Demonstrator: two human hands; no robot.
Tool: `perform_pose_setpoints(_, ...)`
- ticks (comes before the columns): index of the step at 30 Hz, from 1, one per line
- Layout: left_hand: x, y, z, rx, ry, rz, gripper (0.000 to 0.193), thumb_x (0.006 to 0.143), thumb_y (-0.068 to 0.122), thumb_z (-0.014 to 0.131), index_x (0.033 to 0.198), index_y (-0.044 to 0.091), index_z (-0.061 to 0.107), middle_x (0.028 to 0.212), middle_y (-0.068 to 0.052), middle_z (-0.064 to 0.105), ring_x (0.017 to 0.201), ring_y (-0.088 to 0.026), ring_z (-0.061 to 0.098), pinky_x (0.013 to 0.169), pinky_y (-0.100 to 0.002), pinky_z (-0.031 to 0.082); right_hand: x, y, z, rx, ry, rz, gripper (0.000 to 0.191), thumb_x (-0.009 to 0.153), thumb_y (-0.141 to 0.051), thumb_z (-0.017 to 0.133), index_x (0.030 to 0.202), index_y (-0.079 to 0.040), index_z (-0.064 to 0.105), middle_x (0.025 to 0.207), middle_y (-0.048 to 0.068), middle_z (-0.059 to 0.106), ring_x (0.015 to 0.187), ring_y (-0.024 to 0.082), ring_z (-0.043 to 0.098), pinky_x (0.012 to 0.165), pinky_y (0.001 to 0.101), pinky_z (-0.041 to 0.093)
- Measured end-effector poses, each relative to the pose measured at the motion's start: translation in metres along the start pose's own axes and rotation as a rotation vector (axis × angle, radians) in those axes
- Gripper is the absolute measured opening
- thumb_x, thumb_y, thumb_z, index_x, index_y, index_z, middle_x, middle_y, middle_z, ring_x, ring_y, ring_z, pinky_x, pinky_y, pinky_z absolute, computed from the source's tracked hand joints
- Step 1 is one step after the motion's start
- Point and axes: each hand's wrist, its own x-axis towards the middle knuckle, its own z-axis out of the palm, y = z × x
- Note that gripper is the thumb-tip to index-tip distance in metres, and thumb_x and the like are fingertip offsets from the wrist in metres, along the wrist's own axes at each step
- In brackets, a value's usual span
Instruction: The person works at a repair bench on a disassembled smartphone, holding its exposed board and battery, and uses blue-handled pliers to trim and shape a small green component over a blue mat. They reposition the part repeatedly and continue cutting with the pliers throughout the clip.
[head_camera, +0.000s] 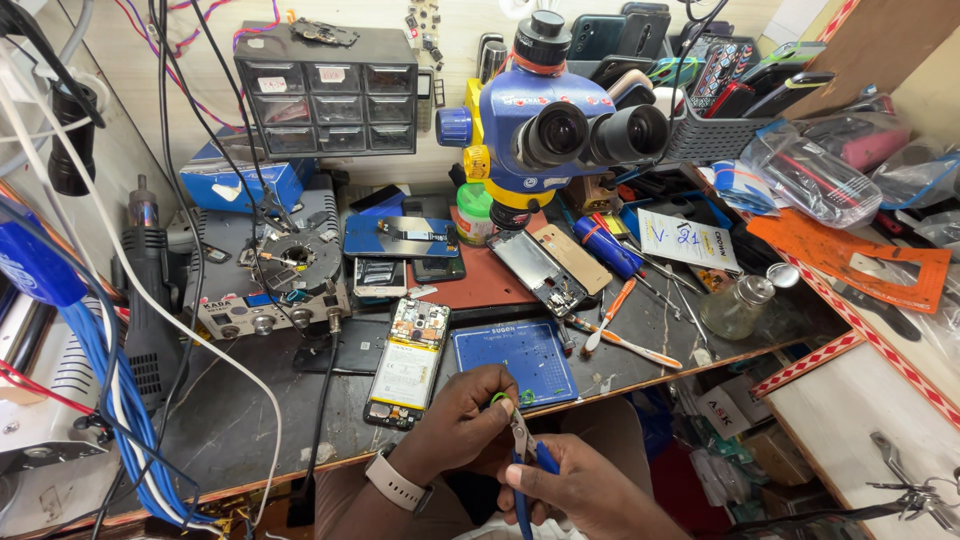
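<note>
At the bottom centre of the frame, a small green piece (499, 399), perhaps a loop of wire or a thin ring, is pinched between the fingertips of the left hand (462, 418), so this grip is closed on it; what the piece exactly is cannot be told, because it is too small. Just beside it, the blue-handled pliers (524, 455) are clamped in the right hand (580, 487), the fingers being wrapped around the handles, and the metal nose is pointed up toward the green piece. Whether the nose is already touching the piece cannot be told. A pale watch (397, 481) is worn on the left wrist. It is judged that a cutting or bending step on the green piece is in hand, and that the next move calls for a steady hold of the piece while the nose of the pliers is brought exactly onto it. Just above the hands, near the front edge of the bench (240, 420), an opened phone (408, 362) is lying with its inner parts shown, and a blue mat (512, 360) is placed just to its right. Further up, at the centre of the frame, a blue and yellow microscope (545, 120) is standing, and a dark drawer cabinet (330, 95) is seen at the upper left.
</note>
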Motion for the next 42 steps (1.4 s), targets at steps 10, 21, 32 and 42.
perform_pose_setpoints(10,0.0010,-0.0015,0.0011,-0.016,0.002,-0.009,0.009,0.097,0.011,0.059,0.091,0.004,0.060,0.083,-0.003,0.060,0.079,-0.010,0.056,0.072,-0.028,0.049,0.0033,0.0048,-0.0008,0.079,0.026,0.064,0.030,0.093,-0.032,0.071,0.104,-0.005,0.062,0.082,0.007,0.071,0.077,0.016,0.072,0.062,0.0284,0.055)
perform_pose_setpoints(21,-0.0001,-0.0003,0.0011,-0.020,-0.006,-0.018,0.009,0.097,0.011,0.059,0.090,0.004,0.059,0.083,-0.003,0.061,0.078,-0.010,0.057,0.072,-0.028,0.049,0.0008,0.0029,0.0016,0.038,0.011,0.065,0.036,0.092,-0.034,0.071,0.108,-0.002,0.064,0.085,0.007,0.071,0.080,0.015,0.073,0.064,0.0272,0.057)
perform_pose_setpoints(32,0.0016,0.0004,-0.0003,-0.035,-0.009,-0.032,0.010,0.097,0.011,0.059,0.090,0.004,0.059,0.082,-0.002,0.061,0.078,-0.010,0.057,0.072,-0.028,0.049,0.0030,-0.0005,0.0033,0.065,0.046,0.092,0.038,0.091,-0.031,0.072,0.111,-0.001,0.062,0.083,0.007,0.072,0.077,0.016,0.073,0.063,0.0287,0.056)
perform_pose_setpoints(42,0.0016,-0.0001,-0.0013,-0.051,-0.005,-0.046,0.011,0.098,0.012,0.058,0.090,0.005,0.060,0.081,-0.002,0.060,0.076,-0.010,0.056,0.070,-0.028,0.049,0.0045,0.0008,0.0030,0.054,0.063,0.097,0.037,0.092,-0.029,0.071,0.112,0.000,0.062,0.082,0.007,0.072,0.075,0.016,0.073,0.061,0.0282,0.056)
